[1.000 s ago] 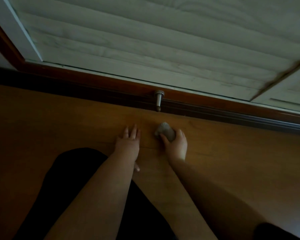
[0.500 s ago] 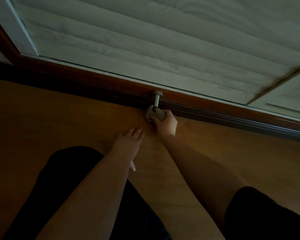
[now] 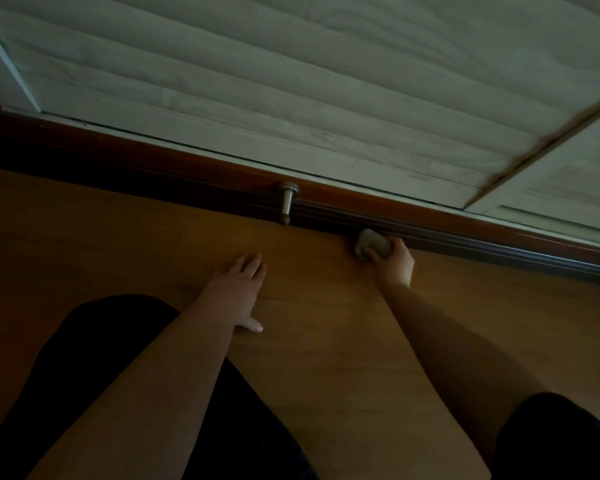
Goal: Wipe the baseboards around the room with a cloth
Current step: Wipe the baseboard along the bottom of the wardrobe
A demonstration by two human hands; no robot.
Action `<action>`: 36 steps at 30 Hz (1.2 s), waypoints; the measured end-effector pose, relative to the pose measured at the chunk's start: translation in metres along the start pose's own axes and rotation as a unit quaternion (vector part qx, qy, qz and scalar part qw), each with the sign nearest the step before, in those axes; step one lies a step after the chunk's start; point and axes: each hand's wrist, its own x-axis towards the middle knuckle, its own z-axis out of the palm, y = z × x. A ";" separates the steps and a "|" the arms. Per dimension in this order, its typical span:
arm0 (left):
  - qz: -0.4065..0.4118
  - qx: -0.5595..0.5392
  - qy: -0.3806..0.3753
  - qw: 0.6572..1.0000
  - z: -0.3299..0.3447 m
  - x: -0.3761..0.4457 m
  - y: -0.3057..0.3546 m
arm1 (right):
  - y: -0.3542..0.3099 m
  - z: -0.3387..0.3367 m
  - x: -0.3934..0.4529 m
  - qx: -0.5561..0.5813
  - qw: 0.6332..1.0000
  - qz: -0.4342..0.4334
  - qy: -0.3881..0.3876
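Note:
A dark reddish-brown baseboard [image 3: 482,237] runs across the view where the wooden floor meets the pale panelled wall. My right hand [image 3: 394,259] grips a small bunched grey cloth [image 3: 371,241] and presses it against the foot of the baseboard, right of the door stop. My left hand [image 3: 238,287] lies flat on the floor with fingers spread, holding nothing.
A metal door stop [image 3: 288,200] sticks out from the baseboard, left of the cloth. The orange-brown wooden floor [image 3: 326,341] fills the middle. My knees in dark clothing [image 3: 84,375] rest on the floor at the lower left and lower right. The light is dim.
My right hand carried the cloth forward to the door stop, then slid it right along the baseboard. My left hand stayed flat on the floor.

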 end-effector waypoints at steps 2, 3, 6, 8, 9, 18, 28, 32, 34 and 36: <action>-0.005 -0.008 0.004 1.000 0.000 0.001 0.002 | 0.005 -0.003 0.002 0.003 1.000 0.019 0.010; -0.008 -0.010 0.004 1.000 -0.001 0.001 0.003 | 0.006 -0.004 0.003 0.003 1.000 0.026 0.015; -0.013 -0.016 -0.015 1.000 -0.007 -0.001 0.005 | 0.011 -0.005 0.002 0.041 0.994 0.088 0.049; -0.017 -0.023 -0.036 0.999 -0.011 -0.003 0.006 | 0.015 -0.011 -0.005 0.082 0.981 0.153 0.092; -0.018 -0.025 -0.043 0.999 -0.012 -0.004 0.007 | 0.016 -0.012 -0.010 0.088 0.976 0.169 0.103; -0.017 -0.006 -0.046 0.999 -0.014 -0.003 0.006 | -0.061 0.048 -0.062 0.119 0.990 -0.048 -0.056; 0.006 0.021 -0.009 1.000 -0.004 -0.010 0.006 | -0.117 0.085 -0.042 0.102 0.989 -0.077 -0.069; 0.007 0.007 -0.010 1.000 -0.002 -0.009 0.005 | -0.103 0.071 -0.032 0.085 0.993 -0.064 -0.057; 0.008 0.000 -0.012 1.000 -0.002 -0.009 0.004 | -0.090 0.059 -0.027 0.081 0.994 -0.048 -0.056; 0.006 -0.007 -0.015 1.000 -0.003 -0.009 0.004 | -0.075 0.045 -0.020 0.075 0.995 -0.037 -0.058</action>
